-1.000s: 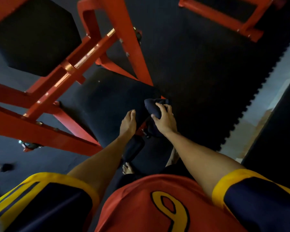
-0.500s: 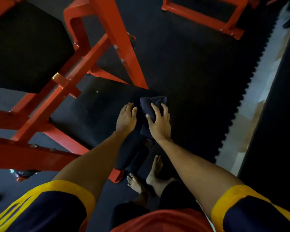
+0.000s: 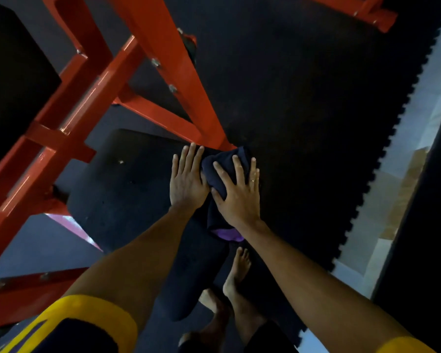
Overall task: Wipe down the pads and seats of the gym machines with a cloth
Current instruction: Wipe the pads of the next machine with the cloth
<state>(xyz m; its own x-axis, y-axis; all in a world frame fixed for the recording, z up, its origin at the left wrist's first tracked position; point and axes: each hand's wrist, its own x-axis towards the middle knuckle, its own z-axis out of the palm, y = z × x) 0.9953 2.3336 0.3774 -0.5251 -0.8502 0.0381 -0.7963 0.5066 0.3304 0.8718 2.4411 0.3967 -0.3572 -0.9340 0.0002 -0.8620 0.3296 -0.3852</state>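
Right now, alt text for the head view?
Seen from above, a person's right hand presses a dark cloth onto the far edge of a black seat pad. The left hand lies flat on the pad beside it. A red machine frame crosses the upper left.

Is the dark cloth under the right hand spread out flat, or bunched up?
Bunched up. The dark navy cloth forms a rumpled lump under the right hand on the black seat pad; a purple fold shows below.
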